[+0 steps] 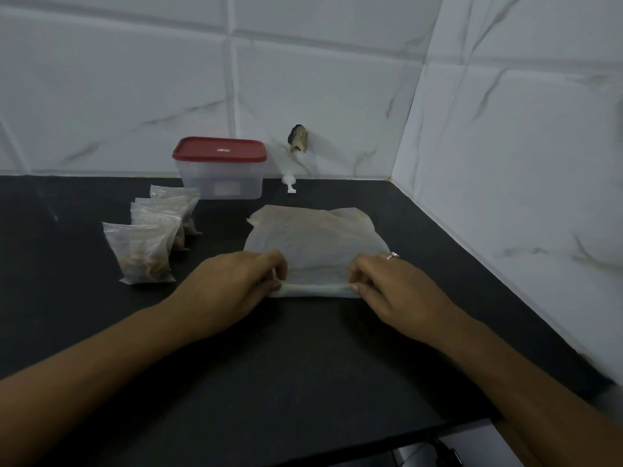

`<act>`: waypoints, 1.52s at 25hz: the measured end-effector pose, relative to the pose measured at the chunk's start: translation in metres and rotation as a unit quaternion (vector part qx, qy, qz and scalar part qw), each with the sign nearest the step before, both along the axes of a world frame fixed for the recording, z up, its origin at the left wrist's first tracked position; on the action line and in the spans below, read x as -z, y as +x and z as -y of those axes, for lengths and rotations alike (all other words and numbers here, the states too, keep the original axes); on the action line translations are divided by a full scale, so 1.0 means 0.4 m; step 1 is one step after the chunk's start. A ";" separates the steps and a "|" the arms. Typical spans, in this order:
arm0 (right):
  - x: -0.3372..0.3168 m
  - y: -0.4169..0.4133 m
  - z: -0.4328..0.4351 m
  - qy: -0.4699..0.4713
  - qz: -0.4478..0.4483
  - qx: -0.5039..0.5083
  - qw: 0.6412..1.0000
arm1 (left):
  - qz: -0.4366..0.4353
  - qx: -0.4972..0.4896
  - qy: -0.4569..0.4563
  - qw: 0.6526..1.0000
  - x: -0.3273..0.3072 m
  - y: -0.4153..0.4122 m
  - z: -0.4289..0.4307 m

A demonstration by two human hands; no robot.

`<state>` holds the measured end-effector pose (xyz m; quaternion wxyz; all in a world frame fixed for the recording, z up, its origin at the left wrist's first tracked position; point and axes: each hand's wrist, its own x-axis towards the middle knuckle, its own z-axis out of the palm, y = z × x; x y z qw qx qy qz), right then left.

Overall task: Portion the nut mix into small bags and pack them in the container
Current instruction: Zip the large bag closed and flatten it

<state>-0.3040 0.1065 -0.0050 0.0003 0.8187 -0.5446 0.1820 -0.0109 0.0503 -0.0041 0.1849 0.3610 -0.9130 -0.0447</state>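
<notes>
Large bag (pixel 317 237) lies flat mid-surface (pixel 303 348), its long axis running 9 to 3 o'clock and its rolled edge facing 6. The left hand (pixel 236 284) and right hand (pixel 394 288) each pinch one end of that roll, likely to keep the fold even. Filled small bags (pixel 158 230) stand at its 9 o'clock, and the lidded container (pixel 220 176) is at 11.

1. A dark countertop (pixel 303 358) carries everything here.
2. At the back stands a clear container (pixel 220 183), its red lid (pixel 219 149) on.
3. Just front-left of it, four small bags (pixel 158 217) of nuts sit in an overlapping row.
4. A large bag (pixel 313 237) lies flat to their right.
5. A small white piece (pixel 289 183) rests right of the container.
</notes>
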 end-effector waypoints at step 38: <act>0.003 0.008 0.025 -0.013 -0.053 0.012 0.998 | 0.027 -0.006 -0.040 0.999 0.017 0.011 0.025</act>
